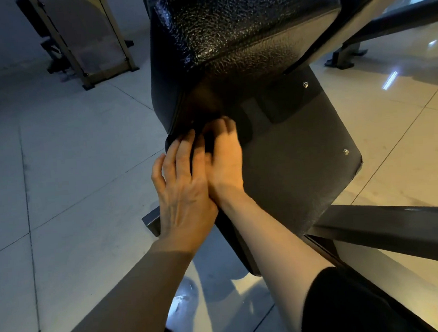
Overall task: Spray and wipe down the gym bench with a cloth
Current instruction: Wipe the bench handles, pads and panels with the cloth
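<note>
- Both forearms bare, dark sleeves pushed up near the elbows; they reach forward and converge, the hands side by side and touching.
- Left hand [182, 191]: back of hand up, fingers extended and slightly spread, lying flat — fingertips on a dark, soft-looking bunched thing, probably the cloth [179, 140], at the lower edge of the bench pad [243, 36].
- Right hand [224, 163]: motion-blurred; fingers reach toward the underside of the pad beside the left fingertips. Whether it grips anything, cannot tell.
- Just right of the hands: a flat, matte dark metal side plate [302, 160], angular outline, two small shiny bolts.
- Below and right of the right forearm: a square-section dark steel frame bar [395, 219] running off to the right.
- Directly above the hands: the bench pad, black vinyl with a pebbled, glossy grain and rounded, stitched edges.
- Under everything: a floor [72, 174] of large smooth tiles with thin grout lines — grey-blue left of the hands, warm beige and reflective to the right.
- Far left, beyond the hands: another gym machine [87, 45] with a tan frame and a translucent panel.
</note>
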The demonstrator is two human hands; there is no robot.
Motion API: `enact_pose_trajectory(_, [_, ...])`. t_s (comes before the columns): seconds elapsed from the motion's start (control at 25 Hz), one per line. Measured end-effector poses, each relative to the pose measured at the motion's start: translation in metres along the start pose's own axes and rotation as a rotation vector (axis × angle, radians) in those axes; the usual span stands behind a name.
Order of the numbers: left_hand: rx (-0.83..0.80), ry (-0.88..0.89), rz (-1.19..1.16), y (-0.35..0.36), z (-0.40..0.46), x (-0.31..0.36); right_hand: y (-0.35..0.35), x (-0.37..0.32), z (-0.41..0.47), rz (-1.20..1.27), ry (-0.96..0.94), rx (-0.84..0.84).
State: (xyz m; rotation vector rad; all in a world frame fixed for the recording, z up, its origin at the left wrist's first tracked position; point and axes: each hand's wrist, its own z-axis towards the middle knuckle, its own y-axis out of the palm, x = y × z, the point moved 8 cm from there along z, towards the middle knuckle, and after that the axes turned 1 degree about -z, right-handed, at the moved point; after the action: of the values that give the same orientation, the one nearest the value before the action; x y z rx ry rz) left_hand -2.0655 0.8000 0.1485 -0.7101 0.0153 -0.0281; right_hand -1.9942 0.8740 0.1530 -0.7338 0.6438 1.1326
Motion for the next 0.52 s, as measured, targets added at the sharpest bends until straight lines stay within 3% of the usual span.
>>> enact_pose_trajectory(0.16, [0.014, -0.03, -0.006, -0.008, -0.008, -0.014, -0.051, 0.014, 0.017, 0.052, 0.098, 0.388])
enact_pose_trajectory(0.4, [0.019, -0.05, 0.018, -0.024, -0.009, -0.039, -0.005, -0.036, -0.025, 0.113, -0.093, 0.131])
enact_pose_trajectory(0.52, [0.049, -0.038, 0.003, -0.03, -0.006, -0.033, -0.022, -0.053, -0.03, 0.138, -0.213, 0.28])
